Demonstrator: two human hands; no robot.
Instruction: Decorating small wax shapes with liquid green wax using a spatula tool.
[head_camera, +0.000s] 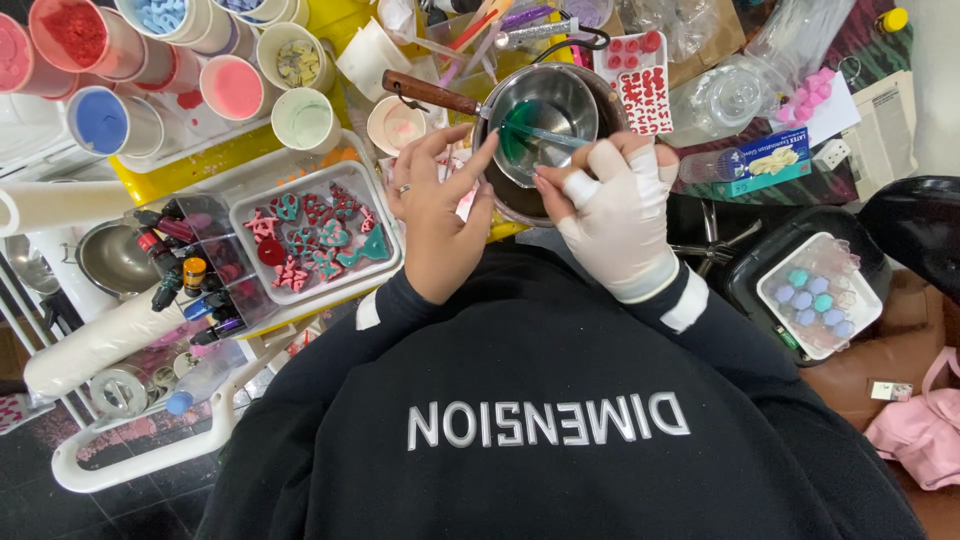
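Head view shows the gloved right hand (617, 215) pinching a thin stirring stick (548, 135), its tip in teal liquid (518, 140) pooled at the bottom of a small steel pan (545, 120); the bare left hand (437, 205), fingers spread, steadies the pan's near rim. Judging by the tray (385, 270) of red and teal cast shapes (315, 240) to the left, some pieces are done, while this batch remains unpoured

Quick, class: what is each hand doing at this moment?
Left hand: bare, fingers spread, fingertips touching the steel pan rim; holding nothing.
Right hand: gloved, closed on a thin stick that reaches into the pan.
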